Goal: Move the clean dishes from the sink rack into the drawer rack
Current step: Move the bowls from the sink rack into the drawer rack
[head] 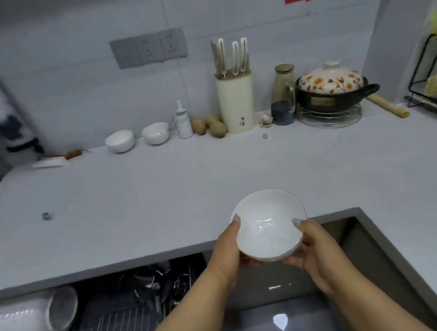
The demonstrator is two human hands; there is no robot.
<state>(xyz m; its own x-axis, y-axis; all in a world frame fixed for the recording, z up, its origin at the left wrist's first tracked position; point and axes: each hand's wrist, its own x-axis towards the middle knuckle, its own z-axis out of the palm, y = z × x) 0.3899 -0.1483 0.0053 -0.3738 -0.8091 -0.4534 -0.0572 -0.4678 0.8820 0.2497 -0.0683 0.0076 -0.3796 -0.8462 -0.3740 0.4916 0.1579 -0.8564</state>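
From the head camera, a white bowl (269,226) is up in both hands, tilted so its inside faces the camera, hanging over the front edge of the grey worktop (160,194). The left hand (230,257) has its grip curled round the bowl's left side, thumb on the rim, fingers underneath. The right hand (319,252) mirrors it on the right side, thumb hooked over the rim, fingers cupping the base. Just below the bowl lies the dark sink (345,246). Below and left of the bowl, the wire rack (116,329) carries a white cylindrical container (27,320) lying on its side and a blurred cluster of dark utensils. Well beyond the bowl, against the wall, stand two small white bowls (137,138), a knife block (235,102) and a flowered lidded pot (331,88).
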